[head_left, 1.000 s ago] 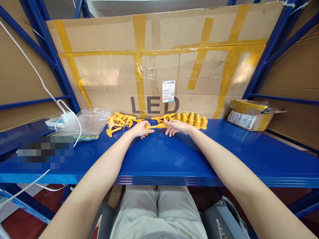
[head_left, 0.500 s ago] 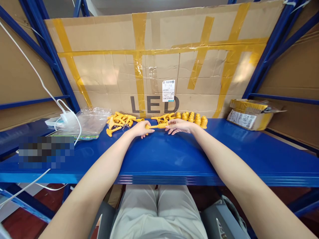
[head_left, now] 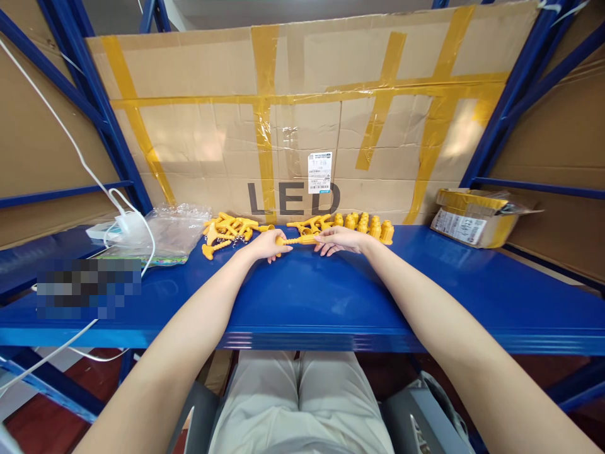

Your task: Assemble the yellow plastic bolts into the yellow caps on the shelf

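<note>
My left hand (head_left: pixel 268 245) is closed round the handle end of a yellow plastic T-handled screw (head_left: pixel 290 241). The screw lies level, pointing right, just above the shelf. Its right end meets a yellow ribbed cap (head_left: pixel 308 239), which my right hand (head_left: pixel 343 241) pinches from the right side. How far the screw sits inside the cap cannot be made out. Behind my left hand is a pile of yellow T-handled pieces (head_left: pixel 231 227). More yellow handles (head_left: pixel 309 223) lie beyond the held parts, and several upright yellow caps (head_left: pixel 375 227) stand behind my right hand.
The blue shelf (head_left: pixel 316 296) carries everything. A large taped cardboard sheet (head_left: pixel 212 132) forms the back. At left are clear plastic bags (head_left: pixel 177 230), a white power adapter (head_left: pixel 126 222) with cables, and a blurred patch. An opened carton (head_left: pixel 472 217) sits at right.
My right hand has shifted very slightly at the cap, with its fingers a little changed. My left hand and the screw look the same.
</note>
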A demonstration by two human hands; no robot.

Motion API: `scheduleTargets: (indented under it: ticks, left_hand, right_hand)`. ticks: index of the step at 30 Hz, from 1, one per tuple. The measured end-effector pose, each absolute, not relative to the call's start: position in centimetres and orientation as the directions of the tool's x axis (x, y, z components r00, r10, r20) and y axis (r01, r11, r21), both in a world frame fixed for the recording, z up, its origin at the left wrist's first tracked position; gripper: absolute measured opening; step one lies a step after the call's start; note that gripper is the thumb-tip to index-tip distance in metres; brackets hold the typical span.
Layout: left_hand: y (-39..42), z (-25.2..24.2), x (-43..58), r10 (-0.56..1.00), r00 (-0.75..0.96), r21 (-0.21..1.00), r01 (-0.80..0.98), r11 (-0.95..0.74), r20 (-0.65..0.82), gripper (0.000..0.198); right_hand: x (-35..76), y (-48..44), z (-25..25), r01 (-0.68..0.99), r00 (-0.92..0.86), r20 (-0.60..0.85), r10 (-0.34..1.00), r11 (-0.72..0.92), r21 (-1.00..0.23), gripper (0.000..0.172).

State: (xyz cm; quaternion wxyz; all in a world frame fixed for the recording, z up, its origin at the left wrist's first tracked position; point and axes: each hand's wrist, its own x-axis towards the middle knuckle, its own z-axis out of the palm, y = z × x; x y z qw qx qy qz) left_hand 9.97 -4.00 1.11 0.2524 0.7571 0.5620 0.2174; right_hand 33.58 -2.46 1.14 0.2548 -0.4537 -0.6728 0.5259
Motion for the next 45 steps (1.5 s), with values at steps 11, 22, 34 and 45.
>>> scheduleTargets:
  ticks: [11, 22, 34, 45]
  left_hand:
    - [-4.2, 1.2, 10.1, 0.961, 0.27, 0.633, 0.735, -0.242, 0.053, 0.028]
    - [-4.4, 1.2, 10.3, 0.961, 0.268, 0.634, 0.733, -0.247, 0.065, 0.026]
    - [-4.0, 1.0, 10.1, 0.959, 0.274, 0.618, 0.741, -0.26, 0.075, 0.026]
    - [-4.4, 1.3, 10.4, 0.966, 0.253, 0.644, 0.73, -0.226, 0.052, 0.032]
  right_hand:
    - [33.3, -2.6, 1.2, 0.358, -0.448, -0.153, 0.881, 0.02, -0.933, 0.037]
    - [33.3, -2.0, 0.9, 0.441, -0.438, -0.166, 0.884, 0.051, -0.896, 0.047]
    - [34.0, -2.3, 1.1, 0.34, -0.471, -0.156, 0.868, 0.015, -0.94, 0.037]
    - [34.2, -2.2, 0.9, 0.341, -0.464, -0.138, 0.875, 0.033, -0.939, 0.028]
